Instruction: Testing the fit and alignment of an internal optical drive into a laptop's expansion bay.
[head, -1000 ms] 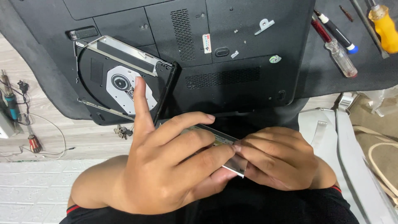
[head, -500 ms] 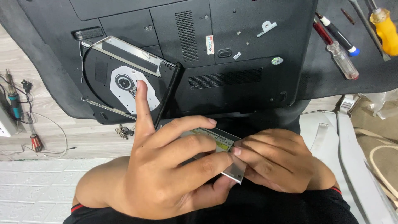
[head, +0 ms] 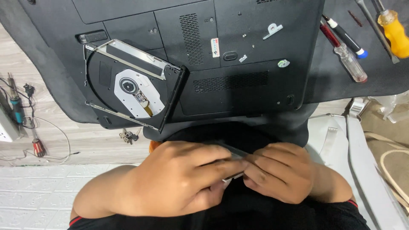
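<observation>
Head view, read left to right. At the far left of the bench lie a blue-handled tool and a small red-handled screwdriver among thin wires, set well apart from the work, probably so they stay within reach without crowding it. A small bunch of keys rests near the edge of the dark mat. On that mat lies an upturned black laptop, base panel facing up so that its covers and vents are accessible; a small metal bracket lies loose on the panel. The optical drive tray stands pulled out from the laptop's left side at a slant, its disc hub and lens exposed.

Below centre, the left hand and the right hand meet close to the body, over dark clothing. Both are closed by the fingertips on a thin flat metal part (mostly hidden; only a silver edge shows between the fingers), which is held roughly level between them. The two-handed pinch appears suited to steadying a slim piece while working at its edge, though what the fingers are doing cannot be told.

At the upper right, a clear-handled red screwdriver, a black pen-like driver and a yellow-handled screwdriver lie on the mat, near the right hand's side.
</observation>
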